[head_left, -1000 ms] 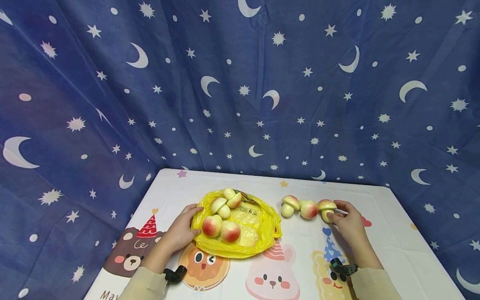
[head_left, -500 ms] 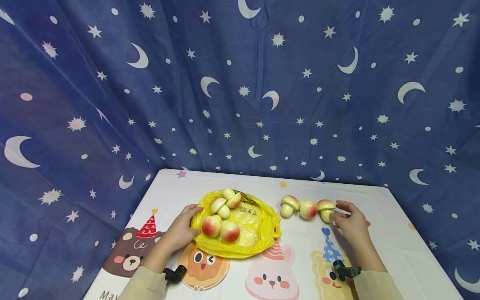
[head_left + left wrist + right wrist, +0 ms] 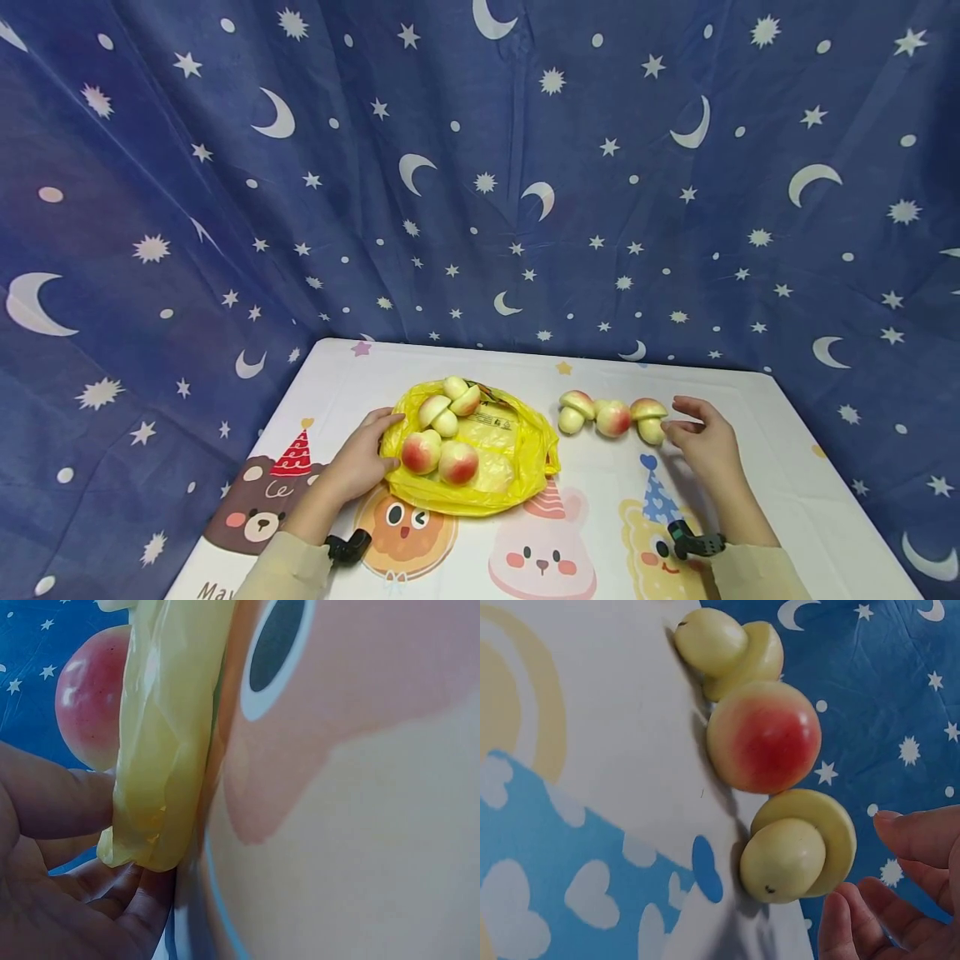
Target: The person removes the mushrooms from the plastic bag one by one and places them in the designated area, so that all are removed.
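A yellow plastic bag (image 3: 525, 475) lies spread on the table with several toy mushrooms (image 3: 458, 463) in it, cream with reddish caps. My left hand (image 3: 363, 457) grips the bag's left edge, thumb on one side and fingers under it in the left wrist view. To the right, three more mushrooms lie in a row: a left one (image 3: 576, 412), a middle one (image 3: 613, 419) with its red cap facing me, and a right one (image 3: 649, 419). Just right of that last mushroom (image 3: 784, 859), my right hand (image 3: 707, 442) holds nothing, its fingers apart and loosely bent.
The white table (image 3: 750, 417) carries printed cartoon animals and hats. A blue curtain (image 3: 480, 167) with moons and stars hangs behind and beside it. Each wrist wears a black camera, such as the one on the left wrist (image 3: 348, 547).
My right hand has let go of the rightmost mushroom and drawn slightly away to the right. That mushroom stays in the row. My left hand remains on the bag.
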### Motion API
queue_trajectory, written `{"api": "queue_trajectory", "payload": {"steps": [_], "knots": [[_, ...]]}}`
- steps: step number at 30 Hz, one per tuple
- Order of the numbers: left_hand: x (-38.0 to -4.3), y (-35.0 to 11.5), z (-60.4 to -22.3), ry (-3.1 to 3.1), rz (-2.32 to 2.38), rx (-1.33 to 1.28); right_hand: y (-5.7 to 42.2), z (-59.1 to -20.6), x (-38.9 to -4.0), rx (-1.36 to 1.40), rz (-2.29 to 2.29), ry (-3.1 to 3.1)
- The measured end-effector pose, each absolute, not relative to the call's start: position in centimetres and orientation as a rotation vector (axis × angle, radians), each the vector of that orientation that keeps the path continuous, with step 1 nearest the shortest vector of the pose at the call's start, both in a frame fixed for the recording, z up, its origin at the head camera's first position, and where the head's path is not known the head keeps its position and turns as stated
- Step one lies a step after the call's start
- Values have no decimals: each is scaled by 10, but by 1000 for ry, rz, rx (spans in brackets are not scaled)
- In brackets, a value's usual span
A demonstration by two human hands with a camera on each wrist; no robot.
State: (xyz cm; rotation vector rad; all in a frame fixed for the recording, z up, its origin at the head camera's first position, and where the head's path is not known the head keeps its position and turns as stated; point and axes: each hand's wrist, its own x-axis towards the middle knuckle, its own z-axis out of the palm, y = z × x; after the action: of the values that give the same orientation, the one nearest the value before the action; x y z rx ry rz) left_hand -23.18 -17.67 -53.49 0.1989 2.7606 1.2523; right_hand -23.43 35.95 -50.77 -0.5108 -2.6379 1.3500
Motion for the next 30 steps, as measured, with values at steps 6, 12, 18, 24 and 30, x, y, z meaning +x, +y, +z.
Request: {"api": "queue_trajectory", "payload": {"steps": [6,12,18,24,30], "knots": [[-232,-178,-535,2761,1249,201,352,-500,-234,-472,1412,-2596],[-233,-178,-534,2755,1260,206,342,-494,-234,-424,1463,-2579],[-233,-178,-532,2743,1271,196,329,-489,-233,-361,1511,-2575],[-233,-178,-532,2743,1274,201,316,-489,-231,-275,1577,-2545],[-233,-178,-531,2748,1266,205,303,-492,-229,-200,1637,-2554]]}}
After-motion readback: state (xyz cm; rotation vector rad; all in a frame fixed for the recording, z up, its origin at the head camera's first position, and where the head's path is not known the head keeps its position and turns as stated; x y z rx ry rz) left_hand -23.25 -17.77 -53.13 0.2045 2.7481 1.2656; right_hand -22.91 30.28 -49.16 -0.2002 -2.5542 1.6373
